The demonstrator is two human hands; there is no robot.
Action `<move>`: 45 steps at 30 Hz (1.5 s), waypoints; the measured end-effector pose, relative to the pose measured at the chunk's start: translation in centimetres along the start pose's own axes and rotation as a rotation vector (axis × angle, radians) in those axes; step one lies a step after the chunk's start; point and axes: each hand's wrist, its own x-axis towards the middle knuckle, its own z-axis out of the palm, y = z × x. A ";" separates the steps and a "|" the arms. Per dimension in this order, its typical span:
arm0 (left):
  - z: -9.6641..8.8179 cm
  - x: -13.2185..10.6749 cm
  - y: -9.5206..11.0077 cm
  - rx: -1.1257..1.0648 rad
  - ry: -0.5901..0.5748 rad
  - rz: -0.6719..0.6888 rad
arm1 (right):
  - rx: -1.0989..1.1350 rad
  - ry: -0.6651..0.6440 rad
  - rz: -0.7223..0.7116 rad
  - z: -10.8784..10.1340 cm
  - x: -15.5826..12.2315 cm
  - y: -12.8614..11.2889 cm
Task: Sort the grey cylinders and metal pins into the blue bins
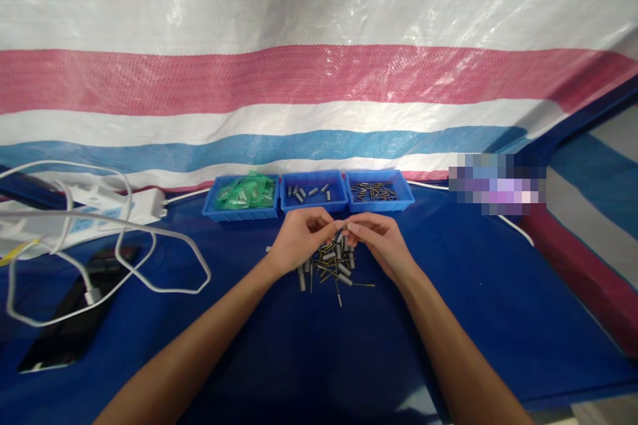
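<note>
While both forearms reach in from the near edge, the left hand point(299, 239) and the right hand point(383, 242) meet over a loose heap on the blue table point(473, 292). Each hand has its thumb and forefinger pinched together, the tips of the two hands almost touching; whether a small piece sits between them cannot be told. Just below lies the heap, a jumble of short gray metal tubes point(329, 256) and thin metal pins point(366, 285), with a few strays at its near side.

Beyond the hands, three blue bins stand side by side. The left bin point(242, 215) is piled with green packets point(246, 192), the middle bin point(314, 204) holds several gray tubes, and the right bin point(381, 206) holds many thin pins. Far to the left, a white cable loops over a dark phone point(60, 345) near a white power strip point(134, 210). Behind everything hangs a striped sheet point(299, 80).
</note>
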 end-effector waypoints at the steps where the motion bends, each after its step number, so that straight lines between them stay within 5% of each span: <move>1: 0.0 0.0 0.0 0.011 0.004 -0.001 | -0.003 0.000 -0.004 0.0 0.0 0.1; 8: -1.5 0.4 -0.1 0.298 -0.085 0.067 | -0.017 0.051 -0.006 -0.1 0.3 0.4; 13: -3.7 0.7 -0.4 0.703 -0.133 0.191 | -0.017 0.302 -0.127 -0.8 0.7 0.0; 18: -3.4 0.5 -0.9 0.897 -0.252 0.278 | -0.073 0.434 -0.199 -1.9 1.0 -0.2; 22: -2.3 0.3 -0.8 0.992 -0.348 0.365 | -0.137 0.429 -0.198 -1.9 0.9 -0.3; 29: -2.0 0.3 -1.3 1.099 -0.333 0.402 | -0.147 0.405 -0.158 -1.3 0.7 -0.4; 45: -3.1 -0.7 0.3 1.369 -0.334 0.219 | -0.138 0.355 -0.090 -0.8 0.6 -0.3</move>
